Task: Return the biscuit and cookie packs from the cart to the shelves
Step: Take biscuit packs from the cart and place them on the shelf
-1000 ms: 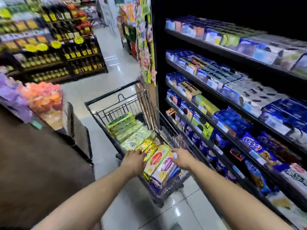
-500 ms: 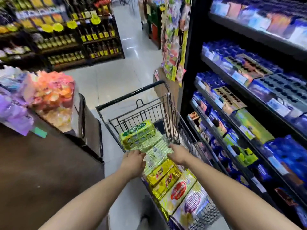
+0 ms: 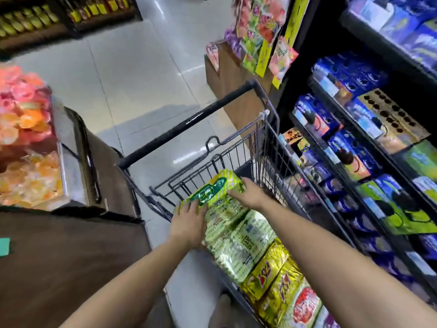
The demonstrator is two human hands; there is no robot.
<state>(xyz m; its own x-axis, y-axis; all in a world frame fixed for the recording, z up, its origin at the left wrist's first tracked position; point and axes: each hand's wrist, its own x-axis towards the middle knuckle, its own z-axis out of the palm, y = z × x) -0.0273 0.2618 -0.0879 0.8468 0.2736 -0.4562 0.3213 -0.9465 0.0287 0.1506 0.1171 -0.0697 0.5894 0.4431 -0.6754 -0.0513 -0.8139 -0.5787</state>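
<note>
Reaching into the wire cart with both arms. Pressing the left hand flat on the near end of the green pack and curling the right hand round its far end. Holding it at the handle end of the cart, on top of pale green packs. Leaving yellow packs and a red-labelled pack untouched nearer the camera. Standing with the cart just beside dark shelves stocked with blue boxes on the right, near a bin of orange and pink sweets on the left.
</note>
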